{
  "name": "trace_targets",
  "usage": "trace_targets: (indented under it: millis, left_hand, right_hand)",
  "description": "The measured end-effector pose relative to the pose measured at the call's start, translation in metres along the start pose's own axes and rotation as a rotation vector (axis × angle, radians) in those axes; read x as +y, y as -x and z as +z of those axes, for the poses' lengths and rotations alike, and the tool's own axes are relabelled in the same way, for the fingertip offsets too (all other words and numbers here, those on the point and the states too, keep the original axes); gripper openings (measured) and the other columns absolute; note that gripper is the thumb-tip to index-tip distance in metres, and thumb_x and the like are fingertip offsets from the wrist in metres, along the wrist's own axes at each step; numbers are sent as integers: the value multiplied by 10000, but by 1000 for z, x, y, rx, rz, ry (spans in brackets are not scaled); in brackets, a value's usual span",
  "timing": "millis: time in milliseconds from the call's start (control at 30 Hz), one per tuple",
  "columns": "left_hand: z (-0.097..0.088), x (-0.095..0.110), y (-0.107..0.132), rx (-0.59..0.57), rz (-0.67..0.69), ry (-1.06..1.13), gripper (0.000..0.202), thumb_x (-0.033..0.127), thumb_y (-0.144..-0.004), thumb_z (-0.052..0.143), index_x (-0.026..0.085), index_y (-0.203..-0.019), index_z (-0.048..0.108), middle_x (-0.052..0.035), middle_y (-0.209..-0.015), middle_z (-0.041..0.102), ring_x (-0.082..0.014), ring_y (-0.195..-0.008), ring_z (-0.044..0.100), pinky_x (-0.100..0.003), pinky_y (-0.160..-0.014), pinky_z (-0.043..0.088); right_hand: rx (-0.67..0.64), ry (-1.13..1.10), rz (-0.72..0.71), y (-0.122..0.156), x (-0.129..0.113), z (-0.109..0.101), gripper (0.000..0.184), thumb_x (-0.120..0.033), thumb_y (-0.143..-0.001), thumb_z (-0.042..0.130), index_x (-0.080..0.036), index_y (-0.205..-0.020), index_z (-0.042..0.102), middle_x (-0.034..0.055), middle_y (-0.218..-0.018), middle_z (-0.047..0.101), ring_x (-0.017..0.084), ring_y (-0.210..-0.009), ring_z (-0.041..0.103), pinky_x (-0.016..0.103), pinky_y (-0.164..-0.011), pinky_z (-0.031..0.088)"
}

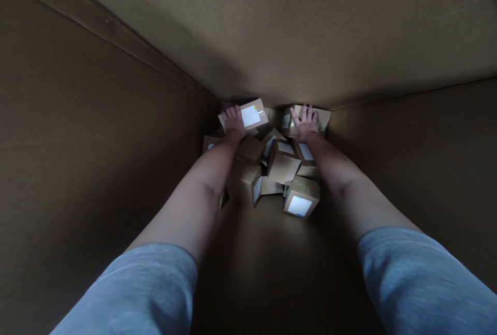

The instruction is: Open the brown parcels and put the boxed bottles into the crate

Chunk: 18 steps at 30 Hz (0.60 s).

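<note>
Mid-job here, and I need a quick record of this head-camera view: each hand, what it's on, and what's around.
Setting: inside a long brown cardboard enclosure
Left hand: on a white-labelled carton
Right hand: fingers spread on a cardboard carton
Around hands: jumbled heap of small cardboard boxes, several white-labelled
Sleeves: grey short sleeves on both arms

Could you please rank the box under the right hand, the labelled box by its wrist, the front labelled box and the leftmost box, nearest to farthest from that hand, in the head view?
From the right hand:
1. Box under it: touching, back right.
2. Labelled box: just below the hand.
3. Front labelled box: at the front.
4. Leftmost box: far left.
</note>
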<state>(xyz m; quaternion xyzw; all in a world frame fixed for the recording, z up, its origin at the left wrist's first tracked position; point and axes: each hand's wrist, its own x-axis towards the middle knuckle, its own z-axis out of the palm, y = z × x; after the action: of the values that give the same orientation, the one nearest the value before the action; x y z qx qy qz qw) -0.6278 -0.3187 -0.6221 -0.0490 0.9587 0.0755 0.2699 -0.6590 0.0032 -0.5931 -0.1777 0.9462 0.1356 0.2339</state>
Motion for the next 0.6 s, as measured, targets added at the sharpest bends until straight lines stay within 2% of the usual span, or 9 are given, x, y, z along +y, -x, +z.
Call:
trace_targets:
  millis: [67,167,333,467,533,600]
  left_hand:
    - [1,2,-3,6,4,-7,1446,750,-719,744,-5,-1680,-29,-320,-1597,273,-523,-1479,193,-660,-1232,63]
    - [3,-1,-7,54,-1,-40,1416,734,-739,731,17,-1688,-39,-297,-1613,268,-494,-1476,231,-653,-1239,64]
    - [-7,-17,-2,74,-14,-39,1408,632,-727,777,-3,-1686,-36,-306,-1590,305,-475,-1442,261,-632,-1226,128]
    - [-13,-15,21,139,6,8,1288,437,-759,726,36,-1699,-58,-252,-1555,389,-431,-1374,313,-615,-1186,221]
    - [-15,-4,38,179,-27,59,1356,416,-709,750,55,-1693,-110,-244,-1553,401,-450,-1312,312,-654,-1115,300]
    - [-28,9,61,209,-114,119,1315,452,-719,777,117,-1718,-9,-244,-1520,424,-450,-1293,377,-603,-1098,314]
  right_hand:
    - [-11,2,-9,1,1,-1,1177,-616,-844,749,-21,-1689,185,358,-1729,-43,573,-1560,77,739,-1185,99]
    - [0,-50,-53,-1,0,-2,1244,-589,-717,869,-129,-1695,253,274,-1761,60,575,-1550,120,785,-1181,55]
    - [88,-138,-108,-8,-19,-11,1196,-593,-684,878,-164,-1663,340,237,-1766,90,572,-1556,93,824,-1158,-51]
    - [139,-180,-181,-15,-46,-26,1223,-588,-664,889,-178,-1668,325,228,-1765,80,573,-1556,78,814,-1170,-63]
    - [162,-208,-189,-11,-61,-35,1264,-601,-655,895,-182,-1683,290,222,-1765,70,571,-1554,87,783,-1199,-38]
    - [187,-248,-133,3,-73,-53,1315,-643,-658,881,-179,-1701,227,229,-1764,44,571,-1549,100,761,-1215,1]
